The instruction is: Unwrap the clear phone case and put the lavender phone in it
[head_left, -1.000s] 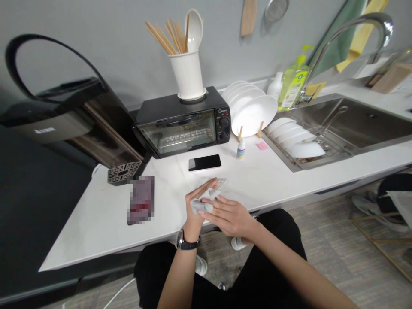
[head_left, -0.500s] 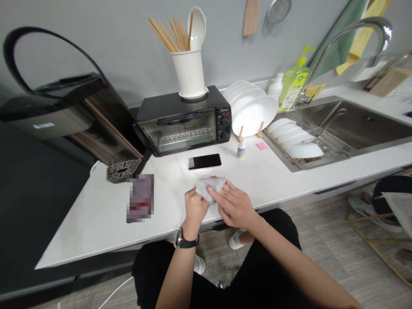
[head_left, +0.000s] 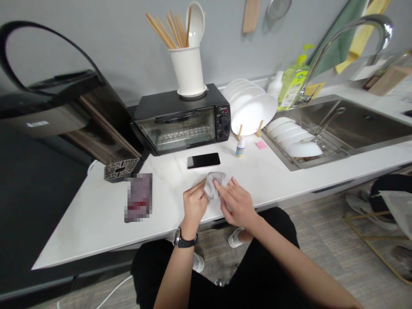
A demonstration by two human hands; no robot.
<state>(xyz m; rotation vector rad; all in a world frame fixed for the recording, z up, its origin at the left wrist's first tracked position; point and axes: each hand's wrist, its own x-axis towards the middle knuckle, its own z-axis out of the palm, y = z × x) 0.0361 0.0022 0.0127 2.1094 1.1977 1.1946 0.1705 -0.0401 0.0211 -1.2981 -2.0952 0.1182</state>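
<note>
A thin light grey cloth (head_left: 215, 183), crumpled and folded, is held between my two hands just above the counter's front part. My left hand (head_left: 195, 207), with a black-strapped watch on the wrist, has its fingers closed round the cloth's left side. From the right, my right hand (head_left: 238, 204) grips the cloth, its index finger pressed onto the middle of the fabric and other fingers at the right edge. Whether anything is wrapped inside is hidden. Just beyond the cloth lies a phone (head_left: 204, 161) with a dark screen. A small white bottle (head_left: 240, 147) stands to the right of it.
A black toaster oven (head_left: 183, 124) carries a white holder (head_left: 188, 71) of chopsticks and a spoon. Left is a tall dark drinks machine (head_left: 96, 111) and a blurred-out purplish item (head_left: 139, 197). Plates (head_left: 254, 113), a pink note (head_left: 261, 145) and a sink (head_left: 370, 124) with bowls are right.
The cloth has bunched up and turned between my hands. My right index finger has slid a little to the right on it. The whole view has shifted slightly.
</note>
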